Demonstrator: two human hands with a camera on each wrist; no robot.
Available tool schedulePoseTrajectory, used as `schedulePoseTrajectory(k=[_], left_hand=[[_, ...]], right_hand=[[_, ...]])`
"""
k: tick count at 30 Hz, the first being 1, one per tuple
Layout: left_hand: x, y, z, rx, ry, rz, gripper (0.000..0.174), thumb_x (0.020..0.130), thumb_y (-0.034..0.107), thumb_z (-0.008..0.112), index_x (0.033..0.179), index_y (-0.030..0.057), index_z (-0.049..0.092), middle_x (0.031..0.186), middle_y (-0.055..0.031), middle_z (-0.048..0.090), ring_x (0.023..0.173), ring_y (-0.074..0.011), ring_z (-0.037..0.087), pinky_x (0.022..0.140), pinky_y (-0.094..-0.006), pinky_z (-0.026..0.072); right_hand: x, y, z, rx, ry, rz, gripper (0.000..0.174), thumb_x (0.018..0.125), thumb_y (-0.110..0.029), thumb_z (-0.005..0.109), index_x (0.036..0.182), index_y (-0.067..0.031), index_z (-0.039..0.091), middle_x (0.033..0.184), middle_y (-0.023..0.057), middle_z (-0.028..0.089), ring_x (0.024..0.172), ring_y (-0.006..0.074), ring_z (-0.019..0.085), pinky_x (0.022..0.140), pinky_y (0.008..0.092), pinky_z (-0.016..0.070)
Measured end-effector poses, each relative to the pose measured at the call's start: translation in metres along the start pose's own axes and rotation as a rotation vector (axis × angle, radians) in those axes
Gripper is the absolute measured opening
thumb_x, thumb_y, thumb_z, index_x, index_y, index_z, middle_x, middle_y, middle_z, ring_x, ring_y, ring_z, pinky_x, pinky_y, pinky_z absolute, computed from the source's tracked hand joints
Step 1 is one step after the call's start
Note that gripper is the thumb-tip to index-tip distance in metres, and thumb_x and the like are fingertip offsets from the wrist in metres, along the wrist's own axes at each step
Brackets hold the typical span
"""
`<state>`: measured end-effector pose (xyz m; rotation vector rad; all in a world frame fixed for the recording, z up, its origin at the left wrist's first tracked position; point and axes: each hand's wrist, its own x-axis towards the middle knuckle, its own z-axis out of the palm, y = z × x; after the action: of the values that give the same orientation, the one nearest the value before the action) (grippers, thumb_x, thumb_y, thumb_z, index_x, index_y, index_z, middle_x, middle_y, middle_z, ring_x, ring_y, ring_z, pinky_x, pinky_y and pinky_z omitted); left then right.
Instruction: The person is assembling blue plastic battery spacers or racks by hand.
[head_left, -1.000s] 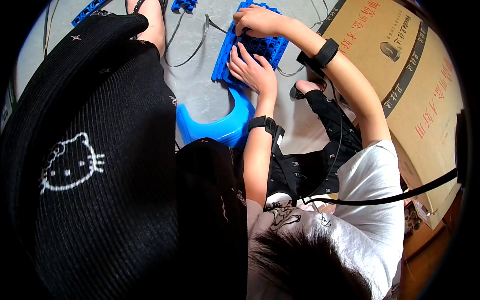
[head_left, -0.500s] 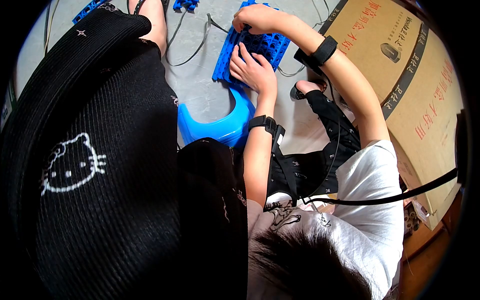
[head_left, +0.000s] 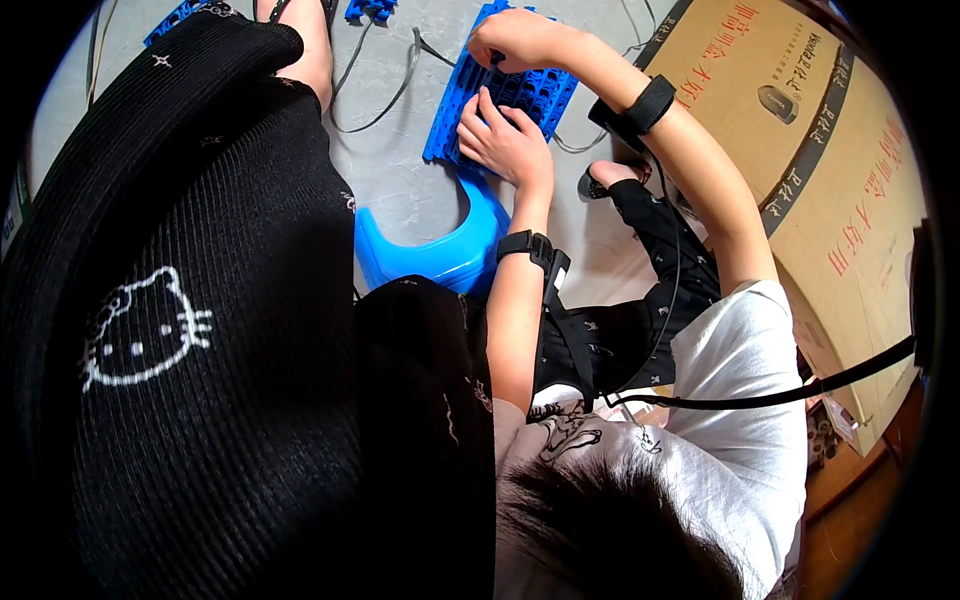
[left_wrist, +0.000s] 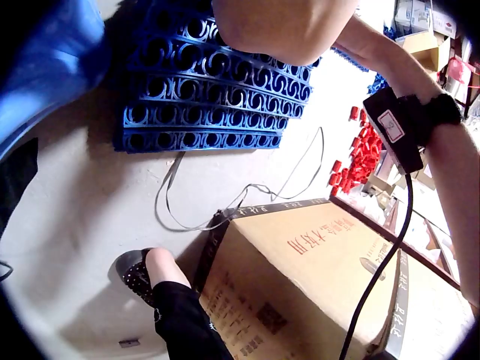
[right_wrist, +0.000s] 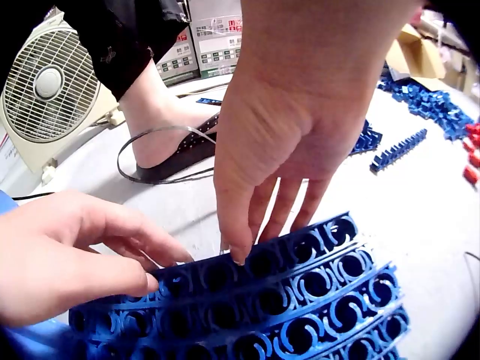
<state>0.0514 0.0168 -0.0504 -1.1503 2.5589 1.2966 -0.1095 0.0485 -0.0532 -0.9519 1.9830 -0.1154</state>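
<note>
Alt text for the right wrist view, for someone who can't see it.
A right hand reaches down, fingertips touching the top edge of a blue rack of ringed clips, while the left hand rests on the rack beside it. Behind are a fan and a sandalled foot.

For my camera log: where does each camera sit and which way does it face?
Head: above, looking down at left hand and right hand on the blue rack; hair shows.
Left wrist: low, facing the cardboard box; right forearm, a foot.
Right wrist: above the rack, facing the fan; both hands' fingers.
All share the rack.
</note>
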Motion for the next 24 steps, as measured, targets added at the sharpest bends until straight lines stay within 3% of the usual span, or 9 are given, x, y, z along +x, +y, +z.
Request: schedulePoseTrajectory(k=[8,12,14,16,18,19,21,22,24], left_hand=[[-0.001,-0.001,0.001,0.023,-0.018,-0.003,0.035,0.074,0.012,0.052,0.108,0.0019,0.054,0.108,-0.0130,0.048,0.102,-0.0293,0.042,0.087,-0.0417,0.0306],[-0.002,-0.002,0.001,0.036,-0.017,0.004,0.037,0.074,0.012,0.053,0.109,0.0017,0.053,0.112,-0.0154,0.046,0.106,-0.0313,0.041,0.089,-0.0432,0.0293],[-0.002,-0.002,0.001,0.037,-0.012,0.014,0.037,0.073,0.011,0.054,0.109,0.0017,0.053,0.113,-0.0163,0.045,0.106,-0.0319,0.040,0.090,-0.0439,0.0287],[-0.002,-0.004,0.004,0.024,-0.010,0.033,0.041,0.072,0.007,0.054,0.113,0.0014,0.050,0.116,-0.0174,0.044,0.108,-0.0331,0.040,0.091,-0.0459,0.0276],[-0.005,-0.009,0.008,-0.019,0.017,0.070,0.044,0.071,0.005,0.054,0.115,0.0008,0.047,0.117,-0.0179,0.043,0.109,-0.0340,0.039,0.093,-0.0467,0.0264],[-0.006,-0.010,0.009,-0.066,0.048,0.106,0.047,0.071,0.004,0.054,0.117,0.0002,0.045,0.119,-0.0183,0.042,0.111,-0.0350,0.038,0.095,-0.0475,0.0252],[-0.003,0.005,-0.017,-0.057,-0.079,0.093,0.046,0.076,0.013,0.051,0.119,-0.0019,0.041,0.121,-0.0203,0.040,0.115,-0.0366,0.037,0.099,-0.0498,0.0213],[-0.004,0.001,-0.009,-0.021,-0.063,0.085,0.046,0.078,0.018,0.050,0.119,-0.0023,0.041,0.122,-0.0214,0.039,0.115,-0.0357,0.037,0.099,-0.0502,0.0214],[-0.005,-0.012,0.006,0.042,-0.015,0.077,0.047,0.080,0.023,0.048,0.119,-0.0028,0.041,0.123,-0.0224,0.039,0.116,-0.0347,0.037,0.100,-0.0506,0.0216]], right_hand=[[0.001,0.003,0.008,-0.112,0.213,-0.183,0.026,0.058,-0.001,0.064,0.083,-0.0081,0.060,0.077,0.0071,0.059,0.076,0.0273,0.059,0.064,0.0368,0.0471],[0.008,0.002,0.001,-0.053,0.190,-0.147,0.028,0.061,-0.004,0.064,0.088,-0.0080,0.060,0.080,0.0072,0.061,0.078,0.0277,0.060,0.066,0.0361,0.0483],[0.019,-0.010,-0.016,0.045,0.180,0.158,0.032,0.062,-0.009,0.064,0.093,-0.0082,0.060,0.082,0.0080,0.062,0.079,0.0287,0.060,0.066,0.0370,0.0489],[0.045,-0.003,-0.007,0.029,0.274,0.195,0.033,0.066,-0.017,0.065,0.096,-0.0047,0.058,0.082,0.0115,0.064,0.076,0.0291,0.061,0.063,0.0357,0.0487],[0.064,-0.006,0.002,0.382,0.988,0.475,0.050,0.070,-0.035,0.067,0.105,-0.0012,0.058,0.085,0.0160,0.060,0.078,0.0310,0.057,0.068,0.0391,0.0455],[0.075,-0.012,-0.003,0.383,0.989,0.474,0.050,0.070,-0.035,0.067,0.105,-0.0012,0.058,0.085,0.0160,0.060,0.078,0.0310,0.057,0.068,0.0391,0.0455],[0.094,-0.022,-0.019,0.243,1.014,0.892,0.072,0.067,-0.050,0.066,0.112,0.0038,0.051,0.095,0.0212,0.059,0.089,0.0337,0.057,0.077,0.0412,0.0450],[0.098,-0.028,-0.023,0.246,1.014,0.891,0.072,0.067,-0.050,0.066,0.112,0.0038,0.051,0.095,0.0212,0.059,0.089,0.0337,0.057,0.077,0.0412,0.0450],[0.106,-0.041,-0.028,0.665,1.087,0.756,0.079,0.064,-0.055,0.065,0.112,0.0060,0.050,0.105,0.0251,0.056,0.099,0.0361,0.054,0.087,0.0420,0.0416]])
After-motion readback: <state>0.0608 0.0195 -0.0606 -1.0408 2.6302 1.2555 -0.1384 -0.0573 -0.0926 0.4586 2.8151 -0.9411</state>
